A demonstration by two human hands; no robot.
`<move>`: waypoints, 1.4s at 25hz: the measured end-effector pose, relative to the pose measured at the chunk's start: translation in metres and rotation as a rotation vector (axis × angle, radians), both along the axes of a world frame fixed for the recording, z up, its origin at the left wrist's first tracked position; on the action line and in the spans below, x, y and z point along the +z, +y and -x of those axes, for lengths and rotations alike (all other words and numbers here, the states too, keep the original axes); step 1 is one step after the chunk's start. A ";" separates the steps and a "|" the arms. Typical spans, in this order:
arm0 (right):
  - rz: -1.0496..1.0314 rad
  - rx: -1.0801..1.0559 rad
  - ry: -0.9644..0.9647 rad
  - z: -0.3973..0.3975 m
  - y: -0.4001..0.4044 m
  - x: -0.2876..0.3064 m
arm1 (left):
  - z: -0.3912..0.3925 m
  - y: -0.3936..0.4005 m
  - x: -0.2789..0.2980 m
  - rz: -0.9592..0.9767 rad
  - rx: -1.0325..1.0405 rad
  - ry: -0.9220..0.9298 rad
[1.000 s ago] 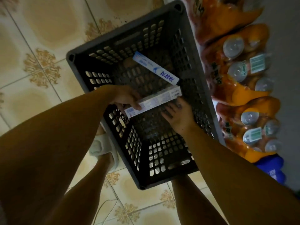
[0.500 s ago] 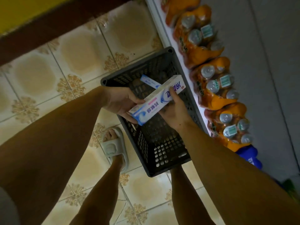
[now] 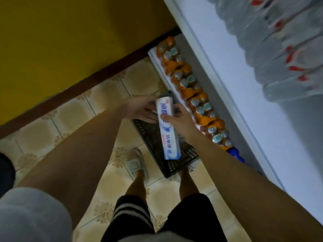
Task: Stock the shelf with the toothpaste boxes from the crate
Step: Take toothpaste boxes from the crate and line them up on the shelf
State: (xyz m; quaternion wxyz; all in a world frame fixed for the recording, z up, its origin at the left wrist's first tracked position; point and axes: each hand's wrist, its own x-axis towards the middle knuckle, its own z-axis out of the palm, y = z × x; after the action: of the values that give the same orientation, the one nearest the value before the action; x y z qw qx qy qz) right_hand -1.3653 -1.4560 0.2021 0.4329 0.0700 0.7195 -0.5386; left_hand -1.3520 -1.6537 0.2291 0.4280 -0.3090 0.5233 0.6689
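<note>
While the person stands over the crate, this is how the things lie:
Toothpaste box (image 3: 168, 130): white and blue, held in the air above the crate, its long side running toward the person, the far end between both hands.
Right hand (image 3: 177, 119): fingers curled round the upper part of the toothpaste box, the thumb pressing on its printed face.
Left hand (image 3: 140, 109): fingers rather straight and relaxed, touching the far end of the toothpaste box from the left side; a firm grip I cannot tell.
Crate (image 3: 172, 165): dark plastic with holes, on the tiled floor (image 3: 108, 95), just beside the lowest shelf; its inside is mostly hidden by the box and hands.
Shelf (image 3: 244, 102): white board at the right, blurred clear packs on it.
Orange bottle packs (image 3: 195, 95): in a row under this board.
Slipper (image 3: 135, 165): pale, left of the crate.
</note>
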 end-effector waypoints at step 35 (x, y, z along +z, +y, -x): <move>-0.494 0.009 1.421 0.058 0.090 0.758 | 0.123 -0.009 0.756 0.328 -0.580 1.326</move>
State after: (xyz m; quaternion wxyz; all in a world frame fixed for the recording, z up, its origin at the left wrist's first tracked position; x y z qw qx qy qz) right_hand -1.4229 -1.3660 0.9603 -0.1619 -0.2023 0.9257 -0.2754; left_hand -1.4752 -1.6631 0.9847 0.1298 0.2504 0.8258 0.4884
